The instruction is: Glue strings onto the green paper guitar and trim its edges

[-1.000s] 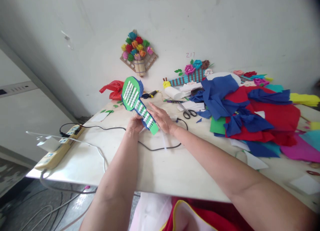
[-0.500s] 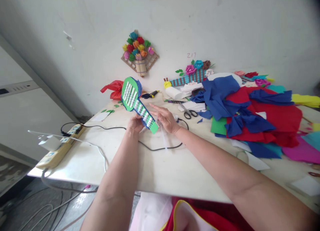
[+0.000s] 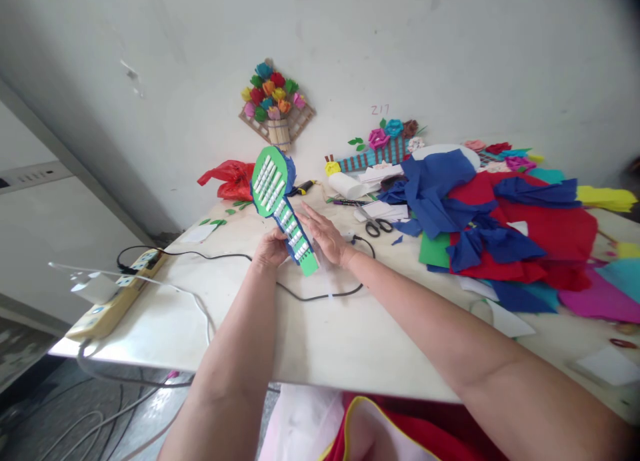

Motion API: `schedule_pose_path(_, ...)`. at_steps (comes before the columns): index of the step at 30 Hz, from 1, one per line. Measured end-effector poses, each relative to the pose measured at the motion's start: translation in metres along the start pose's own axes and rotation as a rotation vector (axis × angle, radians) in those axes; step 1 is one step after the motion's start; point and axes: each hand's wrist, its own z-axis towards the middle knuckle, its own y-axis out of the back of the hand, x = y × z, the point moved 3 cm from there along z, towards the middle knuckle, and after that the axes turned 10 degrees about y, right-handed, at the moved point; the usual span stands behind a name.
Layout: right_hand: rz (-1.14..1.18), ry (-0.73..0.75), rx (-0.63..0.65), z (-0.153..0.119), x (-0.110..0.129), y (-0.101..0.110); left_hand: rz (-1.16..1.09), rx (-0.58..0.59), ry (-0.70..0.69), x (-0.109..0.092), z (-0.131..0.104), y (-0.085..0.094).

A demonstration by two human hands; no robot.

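A green paddle-shaped craft piece (image 3: 279, 208) with a blue edge and rows of white rolls is held up over the table, its round end up and away from me. My left hand (image 3: 271, 249) is closed round the left side of its narrow handle. Along the handle's right edge lies my right hand (image 3: 323, 234), fingers stretched out; whether they press on the edge is hard to tell. Behind my right hand a black cable (image 3: 345, 293) and part of a clear, whitish stick or tool rest on the table.
Black-handled scissors (image 3: 379, 226) lie right of my hands, near heaped blue crepe paper (image 3: 440, 188) and red sheets. A power strip (image 3: 117, 298) with cables sits at the left edge. Red plastic (image 3: 233, 179) and cut green leaves (image 3: 215, 222) lie behind. A flower craft (image 3: 275, 104) leans on the wall.
The craft piece has turned more upright and shifted slightly right. My right hand's fingers have moved against or close to the handle's right side. My left hand keeps its hold.
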Motion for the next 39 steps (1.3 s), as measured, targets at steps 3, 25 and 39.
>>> schedule_pose_path(3, 0.004, -0.020, 0.011, 0.000, -0.002, 0.000, 0.013, 0.009, 0.005, 0.001, -0.001, -0.003)
schedule_pose_path(25, -0.052, 0.074, 0.133, -0.001, 0.005, -0.002, -0.126, -0.115, -0.034, -0.007, 0.002, 0.012)
schedule_pose_path(39, -0.244, 0.185, 0.176, -0.002, 0.011, 0.000, -0.175, -0.150, -0.059, -0.012, 0.004, 0.021)
